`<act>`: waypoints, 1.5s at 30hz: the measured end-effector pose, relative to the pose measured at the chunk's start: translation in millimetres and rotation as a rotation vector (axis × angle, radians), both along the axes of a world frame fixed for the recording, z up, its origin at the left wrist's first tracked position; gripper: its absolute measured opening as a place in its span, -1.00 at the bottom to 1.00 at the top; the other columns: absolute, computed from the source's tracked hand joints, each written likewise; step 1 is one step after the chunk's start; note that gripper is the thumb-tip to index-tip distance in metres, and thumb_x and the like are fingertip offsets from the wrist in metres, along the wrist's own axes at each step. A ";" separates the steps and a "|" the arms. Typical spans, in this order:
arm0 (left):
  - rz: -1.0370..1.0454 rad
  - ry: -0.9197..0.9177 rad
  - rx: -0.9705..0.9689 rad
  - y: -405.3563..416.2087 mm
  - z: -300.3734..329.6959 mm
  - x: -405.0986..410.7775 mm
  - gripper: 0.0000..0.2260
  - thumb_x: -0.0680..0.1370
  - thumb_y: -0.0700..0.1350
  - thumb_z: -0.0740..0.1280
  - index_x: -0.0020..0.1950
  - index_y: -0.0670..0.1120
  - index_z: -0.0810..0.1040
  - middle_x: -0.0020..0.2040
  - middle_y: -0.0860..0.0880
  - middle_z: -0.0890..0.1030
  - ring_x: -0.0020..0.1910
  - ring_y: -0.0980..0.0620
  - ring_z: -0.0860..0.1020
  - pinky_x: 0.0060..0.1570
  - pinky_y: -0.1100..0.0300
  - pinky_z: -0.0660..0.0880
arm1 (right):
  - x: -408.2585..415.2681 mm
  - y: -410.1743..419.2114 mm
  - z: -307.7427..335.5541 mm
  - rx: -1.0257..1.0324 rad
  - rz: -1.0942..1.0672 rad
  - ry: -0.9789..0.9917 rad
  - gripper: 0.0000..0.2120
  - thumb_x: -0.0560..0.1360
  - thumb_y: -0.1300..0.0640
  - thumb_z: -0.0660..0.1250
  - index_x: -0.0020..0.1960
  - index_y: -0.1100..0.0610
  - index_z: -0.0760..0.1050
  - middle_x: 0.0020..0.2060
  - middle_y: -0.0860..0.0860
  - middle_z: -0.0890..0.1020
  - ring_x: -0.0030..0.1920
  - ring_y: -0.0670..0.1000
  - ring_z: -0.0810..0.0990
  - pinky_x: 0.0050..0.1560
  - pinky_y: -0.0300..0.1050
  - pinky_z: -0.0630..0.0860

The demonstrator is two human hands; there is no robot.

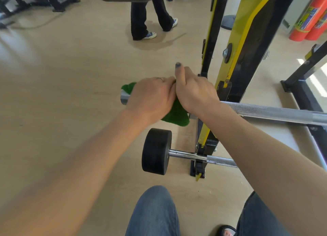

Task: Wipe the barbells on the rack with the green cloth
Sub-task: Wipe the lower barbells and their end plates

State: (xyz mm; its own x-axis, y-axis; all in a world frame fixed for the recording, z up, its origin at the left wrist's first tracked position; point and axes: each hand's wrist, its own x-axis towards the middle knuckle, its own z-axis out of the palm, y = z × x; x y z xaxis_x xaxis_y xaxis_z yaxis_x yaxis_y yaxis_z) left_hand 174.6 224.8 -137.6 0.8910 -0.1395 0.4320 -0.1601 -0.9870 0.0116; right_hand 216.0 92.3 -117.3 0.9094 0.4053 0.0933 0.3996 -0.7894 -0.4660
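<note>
- the floor [62,94] is pale wood-look, spreading across the whole view.
- the rack [235,62] is a yellow and black upright frame on the right, its foot resting on the floor.
- the upper barbell [276,112] is a bare silver bar lying across the rack; its left end sticks out past the upright, and its knurled shaft runs off to the right.
- the lower barbell [219,160] sits lower on the same rack, with a black weight [156,151] fixed on its left end.
- a bystander's legs [150,16] in dark trousers and blue sneakers stand on the floor at the top, well apart from the rack.
- two red fire extinguishers [311,20] stand at the top right corner.
- the person's jeans-clad knees [154,212] show at the bottom edge.
- the left hand [152,97] has its grip closed around the green cloth on the bar's left end, fingers curled over it.
- the right hand [194,92] touches the left, its grip also closed on the cloth-covered bar just beside the upright, thumb raised.
- the green cloth [175,113] is wrapped on the upper barbell's end under both hands, with folds hanging below and a tuft showing at the left.
</note>
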 end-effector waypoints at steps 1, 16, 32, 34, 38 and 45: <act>-0.004 0.008 -0.009 -3.1 0.4 0.8 -0.65 0.69 0.06 0.00 -0.02 -0.07 0.51 -0.35 0.04 0.43 -0.40 -0.05 0.46 -0.39 0.09 0.33 | 2.1 1.0 -0.7 0.064 -0.029 0.054 -0.58 0.68 -0.11 -0.18 0.31 0.05 0.30 -0.10 0.07 0.47 -0.08 0.17 0.44 -0.10 0.03 0.33; 0.210 0.998 -0.251 23.4 34.6 59.9 -0.64 0.63 0.16 0.07 0.02 -0.01 0.56 0.02 -0.09 0.58 0.02 -0.09 0.54 0.18 -0.05 0.42 | 10.3 3.7 -13.8 0.026 -0.012 -0.081 -0.58 0.67 -0.10 -0.16 0.36 0.07 0.26 -0.28 -0.03 0.39 -0.30 0.08 0.40 -0.35 -0.06 0.27; -0.077 -0.254 0.124 37.4 -21.9 -11.6 -0.60 0.66 0.03 0.04 0.05 -0.18 0.58 -0.13 -0.15 0.65 -0.17 -0.17 0.60 -0.18 0.05 0.46 | 11.8 3.4 -16.6 -0.051 -0.028 -0.030 -0.38 0.62 -0.25 -0.27 -0.07 0.09 0.45 -0.35 0.06 0.51 -0.38 0.01 0.46 -0.38 -0.10 0.29; 0.018 -0.046 0.046 47.3 -3.3 -3.3 -0.56 0.65 0.09 -0.04 -0.13 -0.08 0.53 -0.31 -0.07 0.57 -0.33 -0.13 0.54 -0.38 0.14 0.30 | 8.9 3.4 -14.3 -0.045 -0.040 -0.034 -0.42 0.63 -0.21 -0.24 0.00 0.10 0.45 -0.36 0.06 0.48 -0.37 0.05 0.43 -0.34 -0.08 0.31; 0.168 0.699 -0.008 50.2 24.2 42.7 -0.57 0.68 0.15 -0.09 -0.18 0.01 0.45 -0.17 -0.07 0.54 -0.24 0.01 0.49 -0.21 0.09 0.35 | -0.6 2.7 -9.5 0.097 -0.096 0.080 -0.57 0.65 0.00 -0.01 0.49 0.08 0.11 -0.30 0.06 0.43 -0.35 0.09 0.42 -0.42 -0.09 0.31; 0.127 0.758 0.026 19.4 33.7 41.8 -0.65 0.70 0.04 0.00 0.00 -0.07 0.51 -0.10 -0.07 0.56 -0.19 0.00 0.49 -0.17 0.08 0.38 | 9.4 7.5 -13.4 -0.003 -0.026 0.014 -0.45 0.65 -0.18 -0.21 0.18 0.08 0.45 -0.31 0.02 0.46 -0.33 0.03 0.44 -0.41 -0.10 0.27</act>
State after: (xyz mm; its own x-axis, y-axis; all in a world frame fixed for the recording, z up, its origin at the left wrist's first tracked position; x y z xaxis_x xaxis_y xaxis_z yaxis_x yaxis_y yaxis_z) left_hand 216.4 244.2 -104.0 0.9520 -0.0178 -0.3057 -0.0027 -0.9988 0.0499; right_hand 225.4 99.8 -130.7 0.9208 0.3819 0.0793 0.3724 -0.8005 -0.4695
